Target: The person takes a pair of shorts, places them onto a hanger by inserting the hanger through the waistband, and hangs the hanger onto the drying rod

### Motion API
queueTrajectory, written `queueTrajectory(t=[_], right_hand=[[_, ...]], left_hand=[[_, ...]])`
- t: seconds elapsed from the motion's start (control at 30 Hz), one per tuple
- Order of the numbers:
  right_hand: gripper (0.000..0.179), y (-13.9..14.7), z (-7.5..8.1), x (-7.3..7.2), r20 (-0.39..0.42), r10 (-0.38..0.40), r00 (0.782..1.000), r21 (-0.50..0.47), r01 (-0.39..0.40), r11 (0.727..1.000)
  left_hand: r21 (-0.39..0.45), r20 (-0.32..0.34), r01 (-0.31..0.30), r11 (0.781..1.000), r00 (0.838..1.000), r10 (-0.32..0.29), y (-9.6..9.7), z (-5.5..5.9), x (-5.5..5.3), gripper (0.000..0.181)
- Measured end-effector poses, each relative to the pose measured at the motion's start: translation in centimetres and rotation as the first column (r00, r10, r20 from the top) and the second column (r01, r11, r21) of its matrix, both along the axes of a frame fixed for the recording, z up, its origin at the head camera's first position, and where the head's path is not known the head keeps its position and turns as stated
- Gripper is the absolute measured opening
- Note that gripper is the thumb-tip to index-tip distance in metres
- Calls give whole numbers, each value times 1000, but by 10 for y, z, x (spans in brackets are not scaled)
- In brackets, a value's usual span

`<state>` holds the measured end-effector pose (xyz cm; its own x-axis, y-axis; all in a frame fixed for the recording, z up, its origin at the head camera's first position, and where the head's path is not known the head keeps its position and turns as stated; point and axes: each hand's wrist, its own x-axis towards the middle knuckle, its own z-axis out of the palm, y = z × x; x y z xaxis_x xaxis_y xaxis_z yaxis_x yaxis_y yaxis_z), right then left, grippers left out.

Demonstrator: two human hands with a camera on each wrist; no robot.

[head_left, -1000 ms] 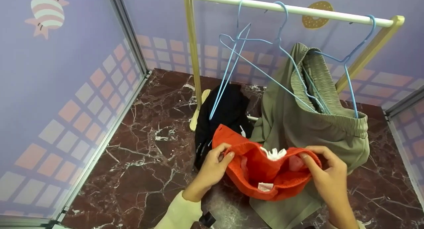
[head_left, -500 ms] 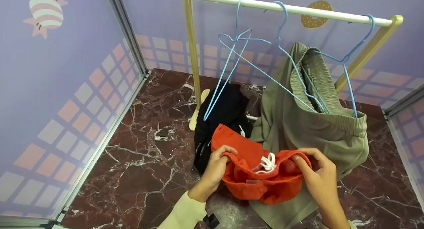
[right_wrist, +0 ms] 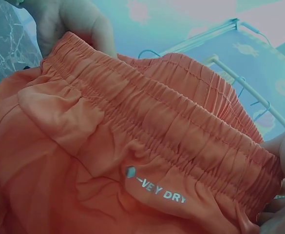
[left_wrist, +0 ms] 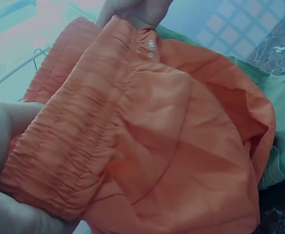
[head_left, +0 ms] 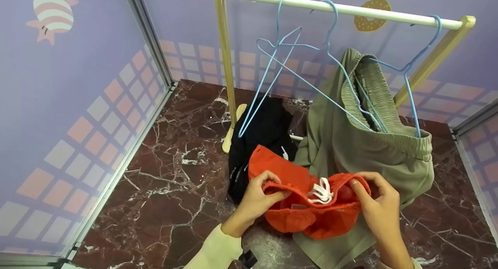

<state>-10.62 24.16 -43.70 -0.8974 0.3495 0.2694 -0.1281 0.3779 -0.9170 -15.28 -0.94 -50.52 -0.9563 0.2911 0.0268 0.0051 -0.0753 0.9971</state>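
Note:
Orange-red shorts with an elastic waistband and a white drawstring are held up by both hands in the head view. My left hand pinches the waistband's left end, thumb inside the opening. At the other end my right hand pinches the band between thumb and fingers. White lettering shows on the shorts in the right wrist view. Beyond the hands, a blue wire hanger hangs askew from the rail. Another blue hanger hangs beside it.
A rack with a white rail and wooden posts stands ahead. Olive trousers hang at right on a blue hanger. A black garment lies under the rack on the marbled floor. A patterned wall rises at left.
The waistband's wide opening has narrowed as its front edge came down toward the back. My left thumb has moved further inside the band. The left hanger has swung slightly.

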Motion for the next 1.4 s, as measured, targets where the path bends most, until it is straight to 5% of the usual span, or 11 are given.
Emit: queueTrajectory(t=[0.33,0.6,0.97,1.17,1.4], right_hand=[[10,0,-5,2,79,5,997,32,-8,999],[6,0,-11,3,155,92,984,61,-102,993],[11,4,-24,-3,154,109,982,285,-150,947],[15,6,-33,-10,164,152,975,274,-193,942],[19,8,-31,-14,213,189,959,268,-243,932]], left_hand=[[15,3,-110,994,994,110,3,5,3,25],[48,-1,-194,980,981,195,3,15,3,33],[167,41,-11,986,999,4,1,33,5,24],[249,105,71,966,989,-100,2,34,7,22],[267,112,102,958,984,-136,4,32,5,23]])
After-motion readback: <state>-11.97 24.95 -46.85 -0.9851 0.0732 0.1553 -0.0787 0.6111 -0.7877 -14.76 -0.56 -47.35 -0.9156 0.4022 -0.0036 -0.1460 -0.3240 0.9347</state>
